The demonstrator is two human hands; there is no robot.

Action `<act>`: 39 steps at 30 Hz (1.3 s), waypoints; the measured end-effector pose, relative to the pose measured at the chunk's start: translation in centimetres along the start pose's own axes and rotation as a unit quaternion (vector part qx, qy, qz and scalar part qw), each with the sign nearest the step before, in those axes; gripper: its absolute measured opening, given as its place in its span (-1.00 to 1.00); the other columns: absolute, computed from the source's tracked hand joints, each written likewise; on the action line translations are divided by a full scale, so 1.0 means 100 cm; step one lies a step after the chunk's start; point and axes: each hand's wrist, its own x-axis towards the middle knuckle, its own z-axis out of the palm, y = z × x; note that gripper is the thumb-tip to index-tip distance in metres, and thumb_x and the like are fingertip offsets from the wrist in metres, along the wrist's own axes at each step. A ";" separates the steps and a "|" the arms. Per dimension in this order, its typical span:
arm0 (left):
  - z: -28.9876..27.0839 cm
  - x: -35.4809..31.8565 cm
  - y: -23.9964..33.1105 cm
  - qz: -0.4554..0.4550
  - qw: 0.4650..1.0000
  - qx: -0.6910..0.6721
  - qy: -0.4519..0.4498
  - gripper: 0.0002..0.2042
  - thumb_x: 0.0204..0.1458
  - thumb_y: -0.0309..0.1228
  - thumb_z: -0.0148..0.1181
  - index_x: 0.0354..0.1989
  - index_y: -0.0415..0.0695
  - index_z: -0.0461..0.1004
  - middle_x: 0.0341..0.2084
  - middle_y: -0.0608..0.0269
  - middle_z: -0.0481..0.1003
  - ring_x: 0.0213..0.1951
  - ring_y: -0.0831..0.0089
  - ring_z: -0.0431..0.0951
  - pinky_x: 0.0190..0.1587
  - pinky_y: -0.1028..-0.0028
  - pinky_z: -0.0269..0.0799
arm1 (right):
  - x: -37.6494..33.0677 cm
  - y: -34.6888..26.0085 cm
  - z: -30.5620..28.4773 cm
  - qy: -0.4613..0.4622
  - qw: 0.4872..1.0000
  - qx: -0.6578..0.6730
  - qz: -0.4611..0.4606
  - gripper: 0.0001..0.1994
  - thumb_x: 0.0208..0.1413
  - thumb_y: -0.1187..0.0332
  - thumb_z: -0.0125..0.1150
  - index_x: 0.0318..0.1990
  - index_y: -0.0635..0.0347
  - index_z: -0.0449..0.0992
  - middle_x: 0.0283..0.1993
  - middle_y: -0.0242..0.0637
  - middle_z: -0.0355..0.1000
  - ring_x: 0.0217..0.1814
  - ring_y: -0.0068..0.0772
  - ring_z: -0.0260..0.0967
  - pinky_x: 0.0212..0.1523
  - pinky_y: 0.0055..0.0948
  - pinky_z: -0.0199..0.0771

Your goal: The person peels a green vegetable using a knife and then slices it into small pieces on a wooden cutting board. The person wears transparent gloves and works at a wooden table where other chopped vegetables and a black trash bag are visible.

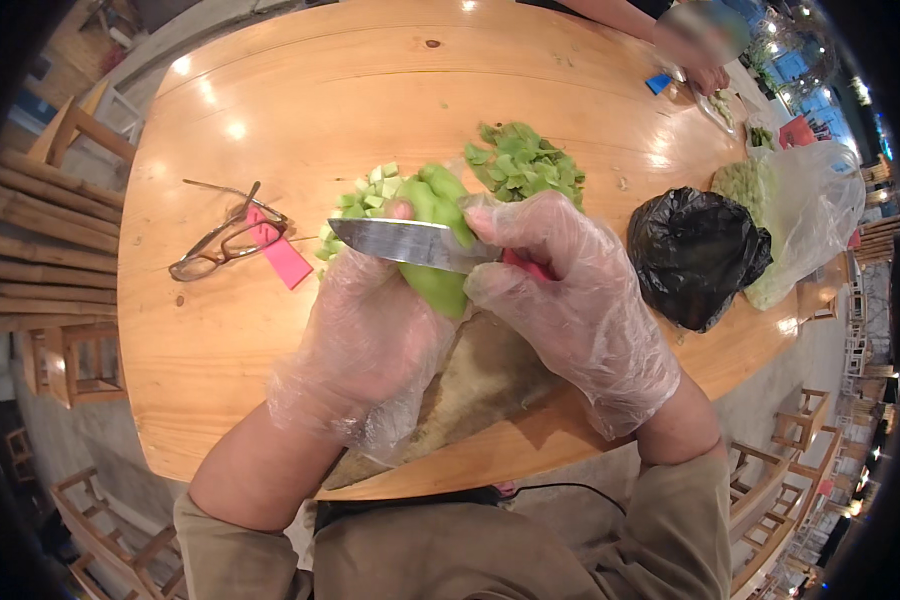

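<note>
Between the two gloved grips, over the counter (300, 110), is the vegetable (433, 203): green, lobed, its long axis running from the wearer's body toward the far side. From where I stand, the states read as follows. Left grip (365, 335): closed on the vegetable, cupping its near left side, one fingertip visible at its far left edge. Right grip (575, 285): closed on the knife (410, 246), just right of the vegetable, palm around the red handle (532, 264), finger and thumb at the root of the blade (375, 238).

Governing relation, in my judgement: the blade lies crosswise to the vegetable's long axis, nearly square to it, tip pointing left past the vegetable and over the left grip. The left grip is the nearer one and lies on the tip side, so edge angle and thumb clearance matter most. Contact between edge and vegetable cannot be told.

Surroundings, relative to the vegetable: cubes (382, 186) just beyond its left side; leafy pieces (526, 165) beyond its right; board (495, 375) on the near side.
</note>
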 end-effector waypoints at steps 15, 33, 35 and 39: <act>0.013 0.001 -0.004 0.028 0.990 0.107 0.089 -0.62 0.23 -0.29 0.10 0.18 -0.09 0.26 -0.01 0.18 0.41 0.05 0.33 0.44 0.17 0.26 0.36 | -0.003 0.007 0.008 0.062 0.978 0.163 0.111 -0.81 0.20 0.38 0.27 -0.12 0.25 0.47 -0.32 -0.21 0.50 -0.31 -0.49 0.45 -0.23 -0.42 0.49; 0.006 0.000 0.004 0.016 0.994 0.065 0.082 -0.66 0.19 -0.22 0.17 0.07 -0.06 0.36 -0.07 0.12 0.47 -0.04 0.27 0.46 0.02 0.29 0.41 | 0.014 0.021 -0.040 0.039 0.980 -0.061 0.184 -0.66 0.21 0.35 0.09 0.09 0.31 0.42 -0.41 -0.23 0.39 -0.34 -0.46 0.34 -0.22 -0.42 0.39; 0.012 0.001 0.001 0.022 0.992 0.077 0.102 -0.65 0.19 -0.19 0.17 0.07 -0.06 0.37 -0.08 0.11 0.48 -0.06 0.27 0.47 0.00 0.30 0.41 | 0.012 0.024 -0.042 0.024 0.980 -0.087 0.177 -0.67 0.23 0.34 0.09 0.10 0.25 0.40 -0.42 -0.06 0.39 -0.34 -0.18 0.40 -0.25 -0.26 0.39; 0.005 0.001 0.001 0.033 0.992 0.070 0.102 -0.57 0.17 -0.13 0.17 0.12 -0.09 0.34 -0.11 0.06 0.48 -0.14 0.25 0.47 -0.07 0.33 0.42 | 0.014 0.014 -0.040 0.024 0.977 -0.095 0.187 -0.75 0.23 0.33 0.11 0.01 0.21 0.42 -0.44 -0.02 0.39 -0.38 -0.07 0.41 -0.30 -0.17 0.37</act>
